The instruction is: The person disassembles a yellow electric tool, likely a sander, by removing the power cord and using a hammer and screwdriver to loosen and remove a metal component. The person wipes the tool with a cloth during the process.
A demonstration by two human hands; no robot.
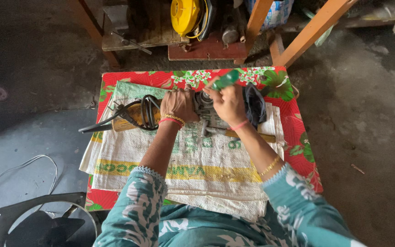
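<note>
Right hand (228,104) is closed around a green-handled screwdriver (225,80), handle sticking up and away past the knuckles, tip pointing down into the grey metal head of a power tool (203,101). Tip itself is hidden by the hand. Left hand (178,104) is clamped palm-down over the tool body just left of the metal head, fingers curled over the far side, pinning it. Hands are nearly touching, tool head between them.

Tool body is yellowish, runs left from the left hand; black power cord (136,114) is looped around that end and trails off the left edge of the table. Dark cloth (255,105) lies just right of the right hand. Wooden-handled tool (248,135) lies under the right wrist, handle pointing right.

All of it sits on a white woven sack (193,169) with yellow band, spread over a red floral tablecloth (298,132). Beyond the table: yellow machine (184,15) on a wooden bench. Floor at lower left: black fan housing (33,224).
</note>
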